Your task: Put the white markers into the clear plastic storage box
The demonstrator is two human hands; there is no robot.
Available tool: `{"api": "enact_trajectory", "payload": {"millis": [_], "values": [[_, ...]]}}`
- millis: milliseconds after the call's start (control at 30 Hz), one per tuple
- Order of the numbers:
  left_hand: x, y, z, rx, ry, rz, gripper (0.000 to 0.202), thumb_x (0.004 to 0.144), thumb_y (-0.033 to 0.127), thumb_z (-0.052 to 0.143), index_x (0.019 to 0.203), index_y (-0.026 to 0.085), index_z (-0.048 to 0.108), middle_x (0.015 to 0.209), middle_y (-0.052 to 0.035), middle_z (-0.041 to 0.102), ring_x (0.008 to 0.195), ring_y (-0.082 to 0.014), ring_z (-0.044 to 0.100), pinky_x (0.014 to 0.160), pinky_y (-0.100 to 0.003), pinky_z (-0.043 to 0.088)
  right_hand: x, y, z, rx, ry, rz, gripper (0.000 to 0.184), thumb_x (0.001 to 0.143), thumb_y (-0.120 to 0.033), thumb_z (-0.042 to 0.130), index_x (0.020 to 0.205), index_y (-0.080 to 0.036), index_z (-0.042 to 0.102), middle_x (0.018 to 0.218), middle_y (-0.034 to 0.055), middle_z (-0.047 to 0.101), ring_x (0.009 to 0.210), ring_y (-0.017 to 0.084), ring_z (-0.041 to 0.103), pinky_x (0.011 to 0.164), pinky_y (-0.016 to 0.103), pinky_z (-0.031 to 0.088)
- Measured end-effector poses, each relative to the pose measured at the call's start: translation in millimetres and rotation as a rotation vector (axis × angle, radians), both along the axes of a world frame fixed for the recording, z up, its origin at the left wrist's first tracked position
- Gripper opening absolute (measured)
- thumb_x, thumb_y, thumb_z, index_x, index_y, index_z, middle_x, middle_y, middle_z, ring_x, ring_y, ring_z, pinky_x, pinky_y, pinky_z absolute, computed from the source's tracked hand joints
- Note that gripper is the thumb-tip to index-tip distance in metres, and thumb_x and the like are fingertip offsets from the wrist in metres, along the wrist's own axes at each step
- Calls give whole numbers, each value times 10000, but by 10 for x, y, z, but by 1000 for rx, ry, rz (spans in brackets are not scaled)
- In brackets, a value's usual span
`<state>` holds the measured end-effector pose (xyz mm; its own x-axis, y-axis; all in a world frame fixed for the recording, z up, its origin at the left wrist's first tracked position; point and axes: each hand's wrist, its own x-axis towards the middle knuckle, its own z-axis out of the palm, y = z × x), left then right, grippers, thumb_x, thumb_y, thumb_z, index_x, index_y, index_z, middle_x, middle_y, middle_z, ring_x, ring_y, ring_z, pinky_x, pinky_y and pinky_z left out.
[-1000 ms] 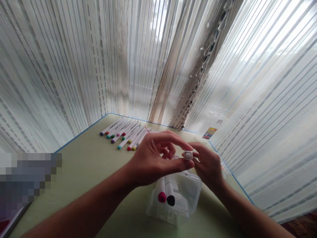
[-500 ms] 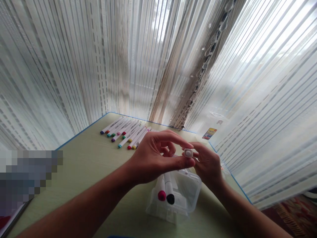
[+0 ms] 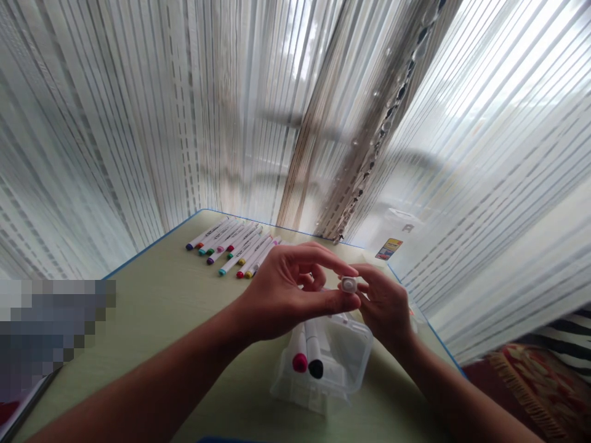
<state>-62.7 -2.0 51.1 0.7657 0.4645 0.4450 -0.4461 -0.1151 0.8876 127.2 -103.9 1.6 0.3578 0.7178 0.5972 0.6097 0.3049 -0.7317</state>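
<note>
Head view — marker (image 3: 349, 284) (pinched) near table (image 3: 175, 307) edge

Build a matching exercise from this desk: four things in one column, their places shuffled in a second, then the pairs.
1. small white squarish piece
2. row of white markers with coloured caps
3. white marker with a black cap
4. yellow printed label

A. inside the clear plastic box, beside a pink-capped marker
B. far right, by the sheer striped curtain
C. pinched between the fingers of the left hand and right hand
D. lying on the green table, far left

Pairs: 1-C, 2-D, 3-A, 4-B
</note>
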Motion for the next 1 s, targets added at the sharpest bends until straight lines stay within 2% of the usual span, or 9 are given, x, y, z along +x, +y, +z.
{"api": "enact_trajectory", "payload": {"millis": [167,567,1000], "values": [[2,1,-2,-29,-1,-17,246,663,166,879,896,186,802,911,-37,646,594,-66,459,513,-239,360,8,-3,-12,0,7,15,171,810,-302,793,961,-238,748,981,85,747,865,227,708,590,296,572],[0,0,-4,-20,15,-17,251,664,171,878,902,176,799,908,-39,639,595,-65,458,512,-239,350,29,-3,-44,-7,10,16,172,814,-262,791,979,-253,743,997,74,733,886,221,689,613,297,561],[-3,6,-3,-15,7,-27,259,657,135,874,901,165,793,923,-36,628,593,-54,456,503,-232,332,28,-10,-34,-10,-34,2,175,830,-299,778,989,-236,746,988,85,729,872,224,688,611,304,582]]}}
